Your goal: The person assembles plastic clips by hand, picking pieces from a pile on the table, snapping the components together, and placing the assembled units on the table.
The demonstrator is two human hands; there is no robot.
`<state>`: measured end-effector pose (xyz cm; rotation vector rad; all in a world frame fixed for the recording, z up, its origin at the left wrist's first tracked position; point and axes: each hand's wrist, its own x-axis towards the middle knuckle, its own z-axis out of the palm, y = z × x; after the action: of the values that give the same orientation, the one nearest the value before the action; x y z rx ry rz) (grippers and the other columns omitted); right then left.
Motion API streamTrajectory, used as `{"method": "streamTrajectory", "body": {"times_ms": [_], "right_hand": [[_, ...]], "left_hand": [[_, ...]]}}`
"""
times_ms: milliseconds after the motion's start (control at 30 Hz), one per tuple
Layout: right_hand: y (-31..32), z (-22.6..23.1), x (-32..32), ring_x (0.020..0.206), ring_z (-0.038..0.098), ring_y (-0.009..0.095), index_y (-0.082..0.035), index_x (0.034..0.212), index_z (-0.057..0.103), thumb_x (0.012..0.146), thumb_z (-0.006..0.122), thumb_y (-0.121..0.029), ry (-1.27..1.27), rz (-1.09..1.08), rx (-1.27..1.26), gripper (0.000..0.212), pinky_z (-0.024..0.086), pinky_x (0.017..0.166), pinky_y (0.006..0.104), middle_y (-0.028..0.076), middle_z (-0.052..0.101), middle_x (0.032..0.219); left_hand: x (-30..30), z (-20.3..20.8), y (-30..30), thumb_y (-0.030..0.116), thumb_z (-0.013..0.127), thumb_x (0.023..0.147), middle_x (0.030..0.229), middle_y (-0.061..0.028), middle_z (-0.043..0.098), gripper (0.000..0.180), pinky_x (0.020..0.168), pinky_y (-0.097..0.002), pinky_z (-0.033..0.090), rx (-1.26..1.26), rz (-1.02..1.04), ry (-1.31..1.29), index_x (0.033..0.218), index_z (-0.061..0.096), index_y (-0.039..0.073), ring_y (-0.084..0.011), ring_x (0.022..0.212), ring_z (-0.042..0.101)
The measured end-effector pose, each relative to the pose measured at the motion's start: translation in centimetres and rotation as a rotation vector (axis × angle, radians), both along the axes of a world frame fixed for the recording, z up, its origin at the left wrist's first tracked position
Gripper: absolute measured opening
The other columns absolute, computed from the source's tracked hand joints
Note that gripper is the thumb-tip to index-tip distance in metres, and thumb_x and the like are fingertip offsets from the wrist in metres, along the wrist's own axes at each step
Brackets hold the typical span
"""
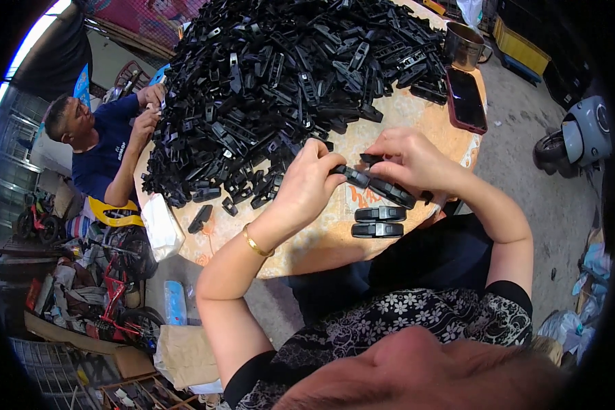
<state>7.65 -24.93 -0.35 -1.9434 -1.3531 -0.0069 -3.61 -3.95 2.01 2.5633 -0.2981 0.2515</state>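
My left hand (306, 179) is closed, thumb and finger pinching one end of a black plastic piece (355, 177) over the table's near side. Close beside it, my right hand (417, 160) pinches a small black plastic part (370, 158) between thumb and fingers. Under the right hand lies a longer dark piece (392, 193), slanting and next to the left hand's piece; whether the two touch I cannot tell. Nearer me, two similar black pieces (380, 222) rest side by side. Beyond both hands rises a large heap of black plastic parts (273, 82).
A patterned cloth covers the round table (294, 249). At the right edge are a phone (466, 99) and a metal mug (464, 46). A white packet (162, 229) lies at the left edge. Across the left side, another person (106, 143) handles parts. A scooter (584, 137) stands right.
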Motion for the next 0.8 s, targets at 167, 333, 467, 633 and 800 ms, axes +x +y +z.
{"method": "streamTrajectory", "body": {"times_ms": [167, 333, 467, 633, 800], "right_hand": [[0.4, -0.2, -0.6, 0.083, 0.060, 0.031, -0.003, 0.094, 0.071, 0.073, 0.074, -0.020, -0.079, -0.009, -0.016, 0.026, 0.049, 0.072, 0.0406, 0.013, 0.060, 0.081], [0.1, 0.9, -0.5, 0.083, 0.060, 0.032, -0.003, 0.092, 0.072, 0.070, 0.075, -0.017, -0.138, -0.003, -0.100, 0.026, 0.048, 0.072, 0.0411, 0.012, 0.060, 0.080], [0.9, 0.7, 0.3, 0.082, 0.060, 0.032, -0.003, 0.090, 0.072, 0.068, 0.076, -0.016, -0.117, 0.065, -0.081, 0.025, 0.048, 0.071, 0.0413, 0.012, 0.060, 0.078], [2.2, 0.2, 0.0, 0.077, 0.061, 0.031, -0.002, 0.085, 0.072, 0.066, 0.078, -0.018, -0.024, 0.146, -0.053, 0.025, 0.048, 0.068, 0.0399, 0.013, 0.061, 0.075], [1.6, 0.8, 0.4, 0.074, 0.060, 0.026, -0.004, 0.082, 0.072, 0.068, 0.079, -0.014, 0.208, 0.249, -0.157, 0.019, 0.047, 0.065, 0.0364, 0.011, 0.061, 0.075]], "left_hand": [[0.1, -0.2, 0.0, 0.012, 0.072, 0.077, 0.081, -0.0151, 0.059, 0.018, 0.075, -0.0371, 0.048, 0.086, -0.006, -0.054, 0.090, 0.067, 0.000, -0.0300, 0.081, 0.059], [-0.2, -0.2, -0.3, 0.013, 0.077, 0.070, 0.079, -0.0157, 0.062, 0.018, 0.070, -0.0408, 0.049, -0.030, 0.081, 0.047, 0.078, 0.068, -0.001, -0.0342, 0.077, 0.061], [-0.1, 0.4, -0.3, 0.013, 0.077, 0.069, 0.080, -0.0160, 0.062, 0.018, 0.069, -0.0406, 0.049, -0.138, 0.105, 0.188, 0.075, 0.067, -0.002, -0.0344, 0.077, 0.062], [0.0, 0.2, -1.1, 0.011, 0.077, 0.070, 0.078, -0.0143, 0.060, 0.019, 0.064, -0.0353, 0.047, -0.056, 0.063, 0.117, 0.079, 0.067, -0.003, -0.0265, 0.070, 0.060], [0.7, 1.3, -0.1, 0.016, 0.078, 0.070, 0.080, -0.0123, 0.061, 0.022, 0.074, -0.0377, 0.047, -0.069, -0.130, 0.240, 0.081, 0.067, -0.001, -0.0281, 0.082, 0.059]]}}
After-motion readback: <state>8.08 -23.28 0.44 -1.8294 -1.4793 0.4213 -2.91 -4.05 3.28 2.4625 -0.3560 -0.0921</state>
